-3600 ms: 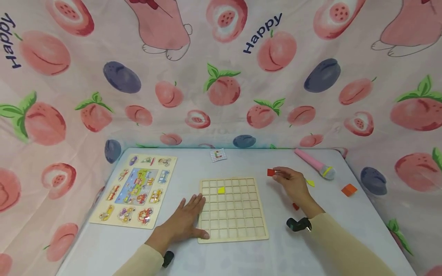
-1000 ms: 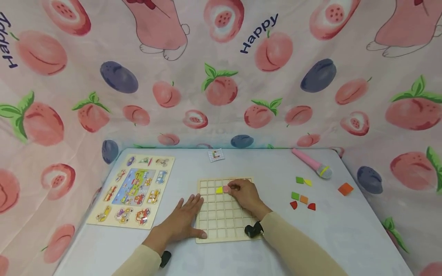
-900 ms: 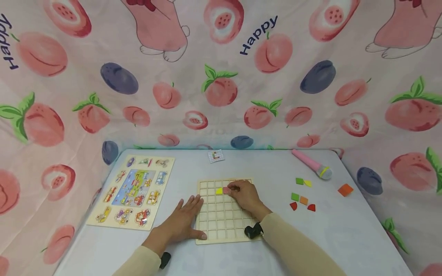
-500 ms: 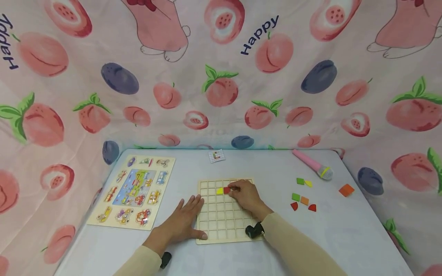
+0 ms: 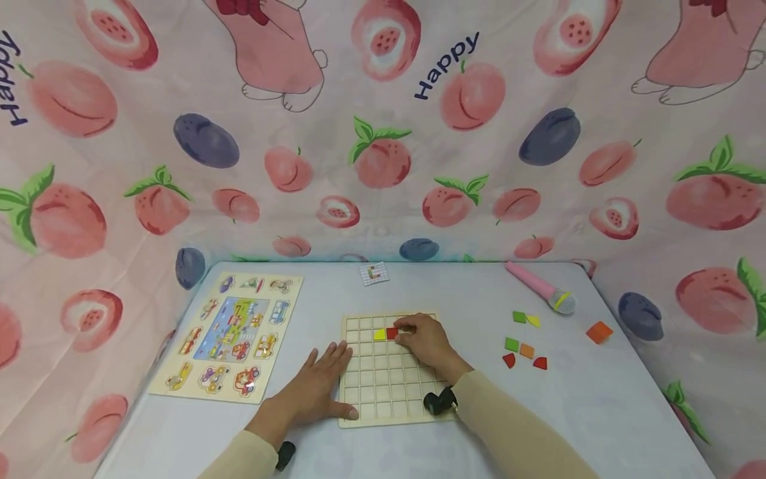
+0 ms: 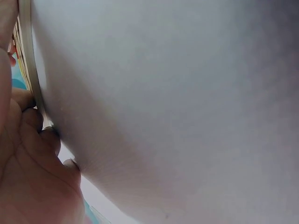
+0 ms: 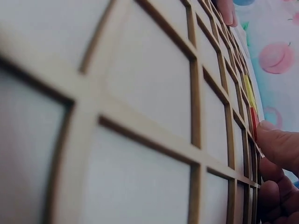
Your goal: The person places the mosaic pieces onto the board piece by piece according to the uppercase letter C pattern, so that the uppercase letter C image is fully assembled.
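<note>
Red tile seated in grid board, touching yellow tile on its left.

My right hand sits just right of it, fingertips pinching its edge; left hand flat, bracing the board's left rim.

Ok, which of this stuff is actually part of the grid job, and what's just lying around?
In use: grid board, red tile, yellow tile, loose coloured tiles, left hand flat at the board's edge, right hand at the red tile.

Lying about: picture puzzle, pink microphone, small card.
</note>
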Available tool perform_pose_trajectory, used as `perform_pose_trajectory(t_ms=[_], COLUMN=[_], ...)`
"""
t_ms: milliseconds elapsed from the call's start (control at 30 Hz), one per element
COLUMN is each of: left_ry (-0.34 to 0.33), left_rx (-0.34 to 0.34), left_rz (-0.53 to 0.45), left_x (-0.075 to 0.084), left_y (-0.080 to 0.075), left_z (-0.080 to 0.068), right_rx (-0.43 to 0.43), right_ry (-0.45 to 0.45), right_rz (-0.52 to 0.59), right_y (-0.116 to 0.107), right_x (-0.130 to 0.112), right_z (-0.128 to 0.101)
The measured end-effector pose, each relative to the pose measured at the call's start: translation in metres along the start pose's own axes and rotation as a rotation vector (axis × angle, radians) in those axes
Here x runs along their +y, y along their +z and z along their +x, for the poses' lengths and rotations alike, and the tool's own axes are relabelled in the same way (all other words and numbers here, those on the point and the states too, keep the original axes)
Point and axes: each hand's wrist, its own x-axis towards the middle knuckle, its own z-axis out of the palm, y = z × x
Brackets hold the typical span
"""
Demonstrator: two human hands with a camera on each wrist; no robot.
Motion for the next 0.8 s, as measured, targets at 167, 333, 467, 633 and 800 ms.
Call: perform_pose_trajectory(t_ms=[167, 333, 467, 633, 800], left_ry=[0.001, 0.002, 0.001, 0.002, 0.002], left_rx=[0.005, 0.015, 0.012, 0.012, 0.018], left_rz=[0.010, 0.009, 0.008, 0.015, 0.016], left_x=[-0.002, -0.003, -0.004, -0.004, -0.003], left_y=[0.002, 0.002, 0.003, 0.003, 0.004], left_z=[0.000, -0.001, -0.001, -0.001, 0.000], right_rx=[-0.005, -0.009, -0.024, -0.032, -0.019], right_ry=[-0.019, -0.063, -0.029, 0.007, 0.020], right_rz=[-0.030, -0.069, -0.015, 0.083, 0.183], right_y=[0.002, 0.003, 0.003, -0.003, -0.013], right_x=[0.001, 0.002, 0.003, 0.004, 0.002], right_z=[0.002, 0.004, 0.003, 0.001, -0.002])
